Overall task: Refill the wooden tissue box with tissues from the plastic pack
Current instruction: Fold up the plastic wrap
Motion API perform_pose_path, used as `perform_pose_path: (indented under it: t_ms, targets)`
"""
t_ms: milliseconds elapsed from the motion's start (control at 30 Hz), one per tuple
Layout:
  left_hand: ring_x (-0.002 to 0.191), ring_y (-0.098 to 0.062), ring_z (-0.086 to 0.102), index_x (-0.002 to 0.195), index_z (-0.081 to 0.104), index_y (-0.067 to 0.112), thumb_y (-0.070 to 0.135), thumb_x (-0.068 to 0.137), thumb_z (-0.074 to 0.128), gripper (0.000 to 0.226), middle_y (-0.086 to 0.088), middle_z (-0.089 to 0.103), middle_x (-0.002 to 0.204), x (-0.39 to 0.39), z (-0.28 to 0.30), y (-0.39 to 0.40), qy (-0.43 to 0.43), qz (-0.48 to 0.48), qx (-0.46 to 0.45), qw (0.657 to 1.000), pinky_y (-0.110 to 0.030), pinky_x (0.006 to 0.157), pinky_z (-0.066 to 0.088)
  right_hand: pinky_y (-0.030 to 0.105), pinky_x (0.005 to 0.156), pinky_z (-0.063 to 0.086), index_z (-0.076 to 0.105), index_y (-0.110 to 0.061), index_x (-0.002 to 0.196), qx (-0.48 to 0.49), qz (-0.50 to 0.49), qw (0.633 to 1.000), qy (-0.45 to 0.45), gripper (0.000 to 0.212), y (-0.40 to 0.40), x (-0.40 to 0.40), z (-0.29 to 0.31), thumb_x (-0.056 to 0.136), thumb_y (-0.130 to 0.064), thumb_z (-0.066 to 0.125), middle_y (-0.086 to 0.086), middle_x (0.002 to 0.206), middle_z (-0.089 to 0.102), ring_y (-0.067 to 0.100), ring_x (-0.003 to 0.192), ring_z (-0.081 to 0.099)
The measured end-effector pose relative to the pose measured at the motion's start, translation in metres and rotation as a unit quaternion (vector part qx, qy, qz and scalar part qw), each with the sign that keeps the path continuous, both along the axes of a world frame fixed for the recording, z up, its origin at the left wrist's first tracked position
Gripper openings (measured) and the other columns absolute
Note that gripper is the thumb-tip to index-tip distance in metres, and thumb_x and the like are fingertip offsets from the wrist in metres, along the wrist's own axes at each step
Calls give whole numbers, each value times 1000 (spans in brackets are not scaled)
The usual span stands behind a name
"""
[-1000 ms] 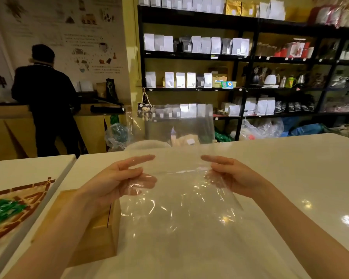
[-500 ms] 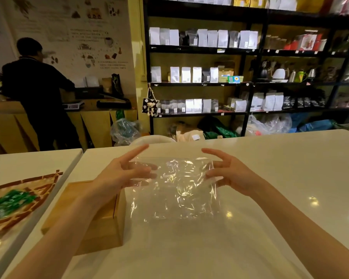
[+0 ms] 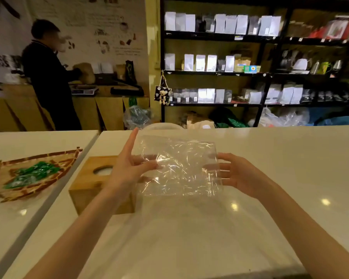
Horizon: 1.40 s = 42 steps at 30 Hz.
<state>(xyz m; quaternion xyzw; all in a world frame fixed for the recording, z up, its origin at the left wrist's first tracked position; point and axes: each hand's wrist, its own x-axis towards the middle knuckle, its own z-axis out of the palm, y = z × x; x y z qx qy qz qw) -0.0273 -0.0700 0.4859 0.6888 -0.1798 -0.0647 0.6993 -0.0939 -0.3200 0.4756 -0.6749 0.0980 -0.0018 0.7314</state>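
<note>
A clear, crinkled plastic pack (image 3: 179, 168) hangs folded flat between both hands above the white table (image 3: 290, 158). No tissues are visible in it. My left hand (image 3: 129, 168) pinches its left edge with the forefinger stretched up. My right hand (image 3: 238, 174) holds its right edge with fingers behind the film. The wooden tissue box (image 3: 93, 184) stands on the table just left of the pack, partly hidden by my left forearm. White tissue shows in its oval top slot (image 3: 103, 170).
A woven boat-shaped tray (image 3: 6, 188) holding green packets sits on the neighbouring table at left. A person in dark clothes (image 3: 49, 77) stands at the wooden counter behind. Black shelves (image 3: 264, 73) of white bags fill the back right.
The plastic sheet was spread wide one second ago; now it is folded into a smaller flat rectangle held higher. The view shifted right, and the box's slot has come into sight.
</note>
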Motion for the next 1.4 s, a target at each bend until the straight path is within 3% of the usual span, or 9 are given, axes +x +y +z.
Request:
perform_pose_path:
  t_ms: [133, 267, 433, 533, 667, 900, 1133, 1300, 1400]
  targets:
    - [73, -12, 71, 135, 29, 46, 11, 66, 68, 86, -9, 72, 90, -33, -4, 31, -16, -6, -20, 1000, -20, 47, 52, 31, 54, 57, 59, -19, 113, -24, 11, 999, -46, 34, 24, -32, -2, 82, -6, 59, 4, 84, 75, 21, 69, 70]
    - [78, -14, 70, 99, 69, 28, 13, 73, 65, 30, -1, 75, 91, -71, -13, 76, -58, -28, 4, 998, -23, 58, 56, 27, 48, 55, 63, -16, 110, -28, 25, 996, -86, 36, 60, -76, -3, 79, 2, 59, -2, 75, 72, 11, 60, 64]
    - [72, -7, 71, 78, 75, 24, 15, 65, 65, 18, 9, 77, 83, -131, -41, 138, -12, -81, 19, 996, -18, 51, 54, 24, 44, 54, 67, -18, 92, 17, 70, 994, -76, 36, 109, -145, -35, 66, 6, 68, 1, 74, 73, 14, 60, 68]
    - [78, -3, 70, 68, 76, 30, 30, 56, 75, 12, 14, 76, 86, -156, -72, 170, 14, -124, 70, 990, -17, 65, 55, 27, 51, 57, 69, -18, 87, 21, 114, 993, -8, 33, 129, -176, -73, 59, -3, 79, 6, 77, 73, 18, 67, 70]
    - [88, 1, 68, 77, 76, 30, 16, 69, 72, 17, 14, 76, 87, -178, -126, 194, 80, -185, 162, 966, -10, 73, 52, 24, 53, 57, 68, -19, 88, 15, 105, 988, 115, 27, 151, -201, -136, 74, 5, 67, 4, 76, 73, 14, 68, 70]
    - [72, -11, 66, 105, 66, 6, -5, 77, 65, 30, -10, 68, 90, -181, -269, 203, 236, -92, 216, 943, -10, 63, 54, 22, 47, 55, 60, -3, 110, 20, -70, 961, 267, 29, 179, -200, -263, 82, 7, 58, 0, 70, 71, 10, 57, 67]
    - [97, -19, 58, 113, 59, 5, -6, 77, 64, 38, -14, 60, 117, -183, -438, 185, 312, -41, 222, 923, -16, 73, 51, 25, 38, 48, 53, -10, 70, 110, -232, 910, 325, 30, 195, -191, -434, 84, 16, 48, 6, 52, 61, 15, 37, 55]
    - [68, -12, 64, 100, 62, -10, -13, 58, 74, 44, -3, 69, 72, -170, -556, 166, 345, 30, 168, 923, -11, 57, 51, 24, 35, 45, 58, 5, 87, 95, -214, 907, 350, 9, 194, -170, -577, 82, 9, 52, 8, 48, 62, 21, 40, 57]
    - [72, -13, 61, 111, 55, -14, -14, 77, 60, 34, -20, 63, 94, -156, -630, 158, 332, 52, 188, 923, -13, 69, 52, 21, 39, 46, 59, -3, 88, 78, -203, 915, 340, 13, 188, -149, -654, 81, 7, 55, 7, 59, 65, 19, 50, 63]
